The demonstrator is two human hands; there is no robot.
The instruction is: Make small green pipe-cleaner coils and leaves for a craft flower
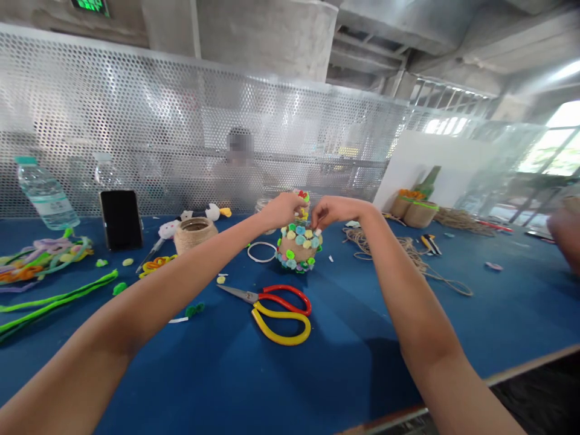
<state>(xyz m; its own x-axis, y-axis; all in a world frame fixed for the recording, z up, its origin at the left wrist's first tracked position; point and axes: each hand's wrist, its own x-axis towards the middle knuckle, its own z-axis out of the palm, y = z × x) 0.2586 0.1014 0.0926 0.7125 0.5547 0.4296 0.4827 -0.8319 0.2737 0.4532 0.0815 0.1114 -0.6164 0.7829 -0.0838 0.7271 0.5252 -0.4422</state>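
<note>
A round twine-wrapped jar stands on the blue table, with rows of small blue, yellow and green fuzzy balls around its top and base. My left hand closes around its narrow neck from the left, where red, green and yellow bits show. On the right side of the neck, my right hand has its fingers pinched together near the upper row of balls; whatever they hold is too small to make out. In front of the jar lie scissors with one red and one yellow handle. A white ring rests just left of the jar.
Leftward are a twine-wrapped pot, a phone, a water bottle and coloured pipe cleaners. Loose twine and a cutter lie right. A perforated metal screen stands behind. Another person's arm shows far right.
</note>
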